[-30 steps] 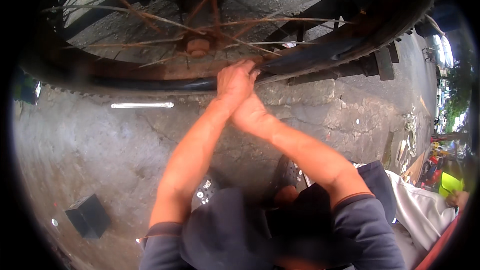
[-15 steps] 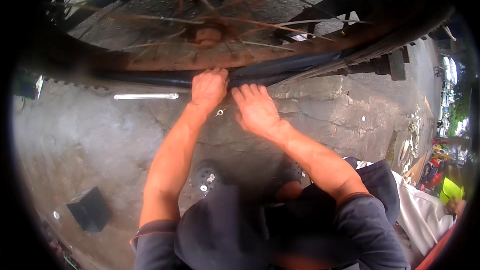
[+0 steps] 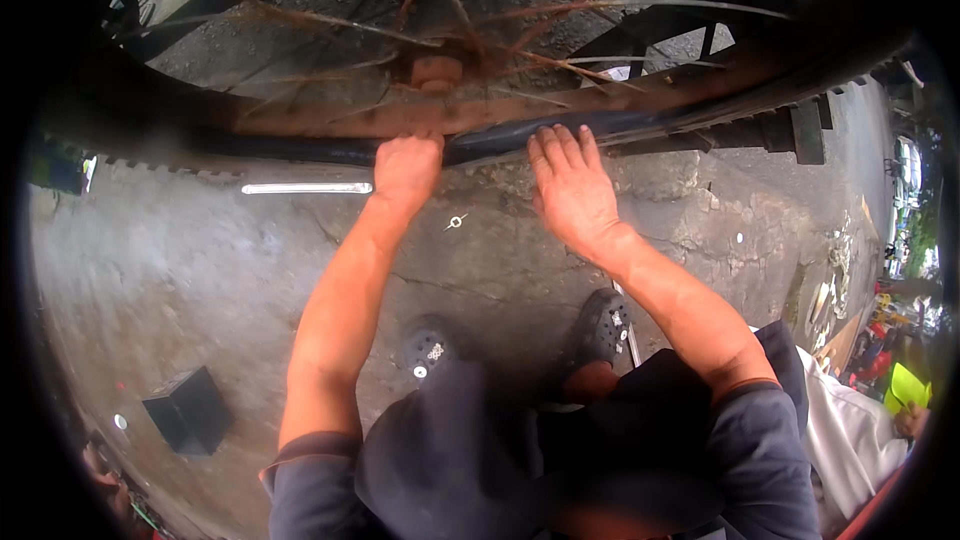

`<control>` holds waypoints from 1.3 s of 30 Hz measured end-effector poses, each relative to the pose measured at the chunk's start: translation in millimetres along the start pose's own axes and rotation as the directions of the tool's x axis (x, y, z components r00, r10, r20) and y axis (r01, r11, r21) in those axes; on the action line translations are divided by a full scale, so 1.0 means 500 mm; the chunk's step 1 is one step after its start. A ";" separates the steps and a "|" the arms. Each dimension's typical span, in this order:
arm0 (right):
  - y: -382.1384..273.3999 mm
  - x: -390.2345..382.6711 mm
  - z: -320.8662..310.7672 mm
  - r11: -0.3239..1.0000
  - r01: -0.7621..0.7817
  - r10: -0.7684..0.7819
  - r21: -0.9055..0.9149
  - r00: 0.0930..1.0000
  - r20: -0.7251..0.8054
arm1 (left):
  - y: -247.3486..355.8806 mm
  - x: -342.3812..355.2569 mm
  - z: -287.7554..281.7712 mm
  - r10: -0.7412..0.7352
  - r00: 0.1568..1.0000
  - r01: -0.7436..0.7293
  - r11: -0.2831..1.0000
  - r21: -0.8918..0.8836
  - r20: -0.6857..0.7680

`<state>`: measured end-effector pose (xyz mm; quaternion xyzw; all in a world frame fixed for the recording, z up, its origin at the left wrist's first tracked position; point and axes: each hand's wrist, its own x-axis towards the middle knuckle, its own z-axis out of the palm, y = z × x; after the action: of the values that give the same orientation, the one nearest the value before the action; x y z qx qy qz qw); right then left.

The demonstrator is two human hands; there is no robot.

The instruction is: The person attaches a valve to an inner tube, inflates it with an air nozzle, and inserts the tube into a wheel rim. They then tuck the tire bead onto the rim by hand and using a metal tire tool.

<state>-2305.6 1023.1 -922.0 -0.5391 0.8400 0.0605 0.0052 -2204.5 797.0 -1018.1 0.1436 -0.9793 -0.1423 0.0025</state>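
A large spoked wheel with a rusty rim [image 3: 350,122] and a knobby black tire [image 3: 780,105] spans the top of the view. A black inner tube [image 3: 520,136] runs along the gap between rim and tire, bulging out right of centre. My left hand [image 3: 408,172] is closed around the tube at the wheel's lowest part, its fingertips hidden. To its right, my right hand [image 3: 577,185] lies with fingers stretched over the bulging tube and the tire's edge, back of the hand up.
On the concrete ground lie a long silver metal bar [image 3: 307,188] and a small ring-shaped piece [image 3: 456,223]. A dark box [image 3: 188,410] stands at lower left. At right, another person in pale clothing [image 3: 850,430] has a hand by a bright yellow-green item [image 3: 907,383].
My right hand has slid rightward along the tire, away from my left hand, and its fingers have straightened. The tube's bulge looks flatter against the rim. My left hand keeps its grip.
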 end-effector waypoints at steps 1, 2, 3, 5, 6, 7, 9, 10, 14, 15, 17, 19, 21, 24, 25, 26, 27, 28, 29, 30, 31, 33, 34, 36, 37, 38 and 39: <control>-0.001 0.000 0.008 0.999 0.029 -0.026 -0.038 0.998 0.058 | -0.006 -0.007 -0.001 0.015 0.999 -0.016 1.000 -0.011 -0.040; -0.004 0.002 0.018 1.000 0.001 0.001 -0.027 0.996 0.086 | -0.010 -0.014 -0.002 0.017 0.999 -0.019 0.999 -0.026 -0.051; -0.006 0.004 0.027 0.999 0.002 -0.002 -0.038 1.000 0.013 | -0.012 -0.019 -0.002 0.022 0.996 -0.025 0.999 -0.028 -0.085; -0.011 0.009 0.043 1.000 -0.008 0.009 -0.029 1.000 0.022 | -0.010 -0.028 -0.005 -0.006 0.998 0.004 0.999 -0.038 -0.064; -0.010 0.011 0.047 1.000 -0.004 0.005 -0.025 1.000 0.027 | -0.008 -0.029 -0.006 0.000 0.998 -0.003 0.999 -0.044 -0.070; -0.008 0.014 0.050 1.000 0.002 -0.001 -0.023 1.000 0.028 | -0.006 -0.029 -0.008 -0.007 0.998 0.004 0.999 -0.049 -0.056; -0.002 0.020 0.049 1.000 0.006 -0.006 0.011 0.998 0.061 | -0.005 -0.028 -0.013 -0.014 0.999 0.013 0.998 -0.055 -0.031; 0.001 0.027 0.048 0.999 0.000 -0.004 0.042 0.996 0.089 | -0.007 -0.027 -0.016 -0.012 1.000 0.011 0.999 -0.051 -0.024; 0.000 0.072 0.045 0.997 -0.008 -0.015 0.075 0.952 0.306 | -0.021 -0.025 -0.020 -0.028 1.000 0.029 0.997 -0.066 0.009; -0.004 0.087 0.047 0.996 -0.034 0.003 0.083 0.936 0.351 | -0.026 -0.025 -0.019 -0.020 1.000 0.019 0.998 -0.062 -0.023; -0.011 0.111 0.052 0.991 -0.073 0.024 0.116 0.924 0.381 | -0.039 -0.025 -0.014 -0.030 0.998 0.027 0.999 -0.045 -0.060; -0.018 0.113 0.057 0.992 -0.030 -0.013 0.123 0.943 0.334 | -0.053 -0.024 -0.008 -0.025 0.997 0.023 0.999 -0.023 -0.071; -0.025 0.095 0.058 0.990 0.031 -0.061 0.137 0.974 0.219 | -0.066 -0.027 -0.002 -0.021 0.996 0.021 1.000 -0.003 -0.088; -0.025 0.053 0.056 0.969 0.155 -0.161 0.194 0.987 0.016 | -0.068 -0.027 0.011 -0.019 0.992 0.020 1.000 0.001 -0.128; -0.029 0.043 0.057 0.946 0.200 -0.192 0.254 0.980 -0.056 | -0.060 -0.024 0.018 -0.005 0.990 0.003 1.000 -0.013 -0.144; -0.035 0.040 0.059 0.921 0.215 -0.192 0.324 0.976 -0.100 | -0.051 -0.022 0.021 0.003 0.988 -0.006 1.000 -0.018 -0.156; -0.040 0.039 0.061 0.909 0.221 -0.185 0.353 0.974 -0.134 | -0.034 -0.018 0.027 -0.041 0.994 0.041 0.999 -0.005 -0.104; -0.047 0.046 0.065 0.901 0.192 -0.146 0.389 0.979 -0.144 | -0.014 -0.012 0.030 -0.085 0.995 0.084 0.996 -0.014 -0.057; -0.051 0.059 0.070 0.892 0.188 -0.120 0.412 0.975 -0.187 | 0.006 -0.007 0.033 -0.065 0.995 0.061 0.997 -0.056 -0.076; -0.056 0.070 0.075 0.885 0.183 -0.103 0.429 0.974 -0.202 | 0.030 0.002 0.036 -0.102 0.994 0.096 0.990 -0.105 -0.047; -0.054 0.080 0.080 0.901 0.105 -0.060 0.421 0.991 -0.120 | 0.050 0.006 0.035 -0.097 0.992 0.072 0.965 -0.251 -0.086; -0.038 0.090 0.086 0.928 -0.039 0.017 0.370 0.998 0.061 | 0.073 0.003 0.025 -0.014 0.999 -0.007 0.925 -0.381 -0.052; -0.024 0.087 0.085 0.939 -0.051 0.042 0.341 0.999 0.034 | 0.081 -0.003 0.017 0.074 0.994 -0.100 0.919 -0.381 -0.082; -0.003 0.072 0.078 0.958 0.037 -0.021 0.284 0.998 -0.059 | 0.079 -0.018 -0.011 0.209 0.971 -0.235 0.915 -0.328 -0.113; 0.004 0.064 0.073 0.970 0.021 -0.014 0.244 0.999 -0.029 | 0.069 -0.031 -0.028 0.227 0.960 -0.254 0.954 -0.163 -0.164; 0.008 0.056 0.068 0.977 0.037 -0.016 0.212 0.995 -0.099 | 0.051 -0.045 -0.048 0.262 0.938 -0.267 0.964 0.008 -0.227; 0.006 0.048 0.062 0.983 0.024 0.000 0.183 0.991 -0.130 | 0.027 -0.057 -0.070 0.311 0.912 -0.269 0.946 0.183 -0.267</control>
<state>-2320.1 1006.2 -954.1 -0.5442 0.8373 -0.0527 0.0007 -2179.4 807.7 -979.9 0.0158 -0.9861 -0.0472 0.1582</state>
